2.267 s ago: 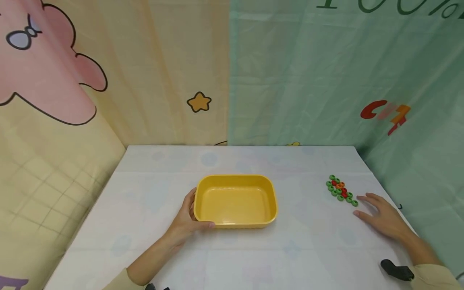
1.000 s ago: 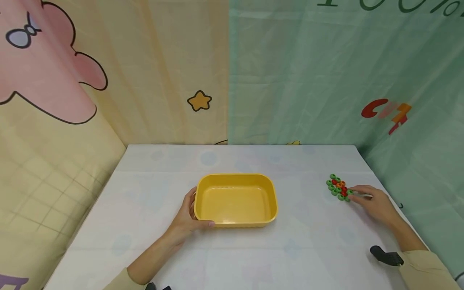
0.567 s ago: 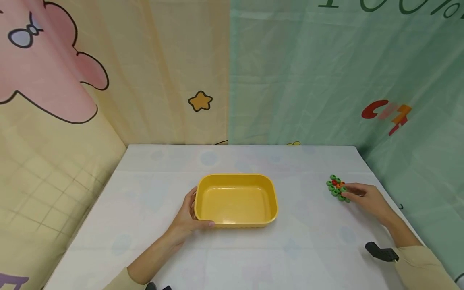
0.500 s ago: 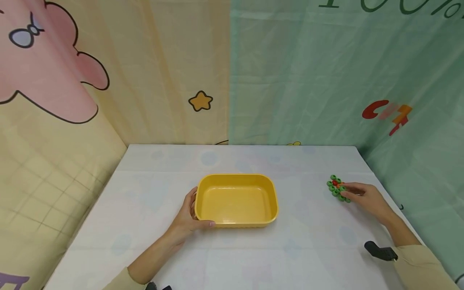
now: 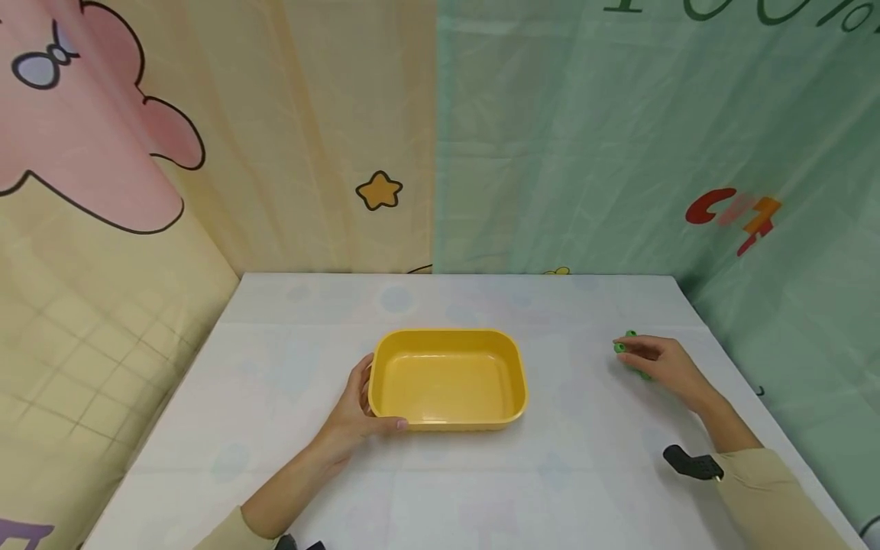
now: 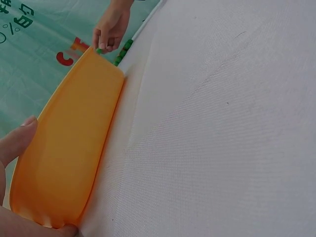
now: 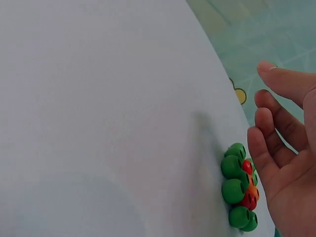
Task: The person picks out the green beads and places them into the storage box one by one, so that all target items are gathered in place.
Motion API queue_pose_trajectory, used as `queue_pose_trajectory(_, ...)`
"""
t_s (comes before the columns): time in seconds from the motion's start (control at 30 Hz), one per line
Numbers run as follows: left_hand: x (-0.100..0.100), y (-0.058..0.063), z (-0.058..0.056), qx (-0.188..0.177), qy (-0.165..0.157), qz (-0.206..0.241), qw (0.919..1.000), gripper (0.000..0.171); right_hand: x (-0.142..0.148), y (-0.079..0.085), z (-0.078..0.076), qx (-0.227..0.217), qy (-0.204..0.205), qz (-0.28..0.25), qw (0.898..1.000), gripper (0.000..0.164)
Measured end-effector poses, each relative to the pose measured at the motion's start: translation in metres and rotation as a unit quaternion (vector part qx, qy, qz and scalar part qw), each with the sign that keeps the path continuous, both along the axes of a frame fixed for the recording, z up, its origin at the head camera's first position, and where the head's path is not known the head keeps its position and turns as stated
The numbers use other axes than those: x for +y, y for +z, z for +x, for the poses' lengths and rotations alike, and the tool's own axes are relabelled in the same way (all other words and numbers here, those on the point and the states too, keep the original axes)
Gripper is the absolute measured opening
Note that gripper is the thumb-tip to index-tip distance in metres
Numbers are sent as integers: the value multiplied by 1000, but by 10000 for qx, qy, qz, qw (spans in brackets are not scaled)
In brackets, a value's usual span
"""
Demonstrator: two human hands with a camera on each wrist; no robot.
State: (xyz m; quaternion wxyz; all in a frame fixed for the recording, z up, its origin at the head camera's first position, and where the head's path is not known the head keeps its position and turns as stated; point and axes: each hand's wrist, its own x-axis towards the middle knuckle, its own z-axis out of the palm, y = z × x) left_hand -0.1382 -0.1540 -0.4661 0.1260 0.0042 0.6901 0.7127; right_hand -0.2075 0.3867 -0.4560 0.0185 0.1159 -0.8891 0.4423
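A yellow rectangular tray [image 5: 447, 426] sits in the middle of the white table. My left hand [image 5: 349, 422] grips its left end, thumb along the front side and fingers behind. My right hand [image 5: 665, 367] pinches a green bead [image 5: 619, 347] between thumb and fingers; the bead also shows at the fingertips in the left wrist view. Below that hand lies a cluster of green, red and orange beads [image 7: 234, 191], mostly hidden by the hand in the head view. In the right wrist view the cluster sits beside the curled fingers [image 7: 261, 153].
Printed cloth hangs behind and at both sides, the right one green [image 5: 811, 321] and the left one yellow [image 5: 117, 359]. The table [image 5: 550, 489] has its right edge close beyond the right arm. A black strap piece [image 5: 690, 463] juts from the right sleeve.
My right hand has come in from the right edge to the beads, then slid left and away over them, and now pinches a green bead. The left hand and tray stay put.
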Motion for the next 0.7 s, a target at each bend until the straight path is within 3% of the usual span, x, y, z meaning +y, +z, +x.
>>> queue_pose_trajectory(0.37,-1,-1,0,17,-14,-38,10000,119,-29,-1,-8,-220,213,77,9995,38)
queue_pose_trajectory(0.7,-1,-1,0,-2,-25,-43,10000,119,-49,0,-8,-330,157,335,9988,36)
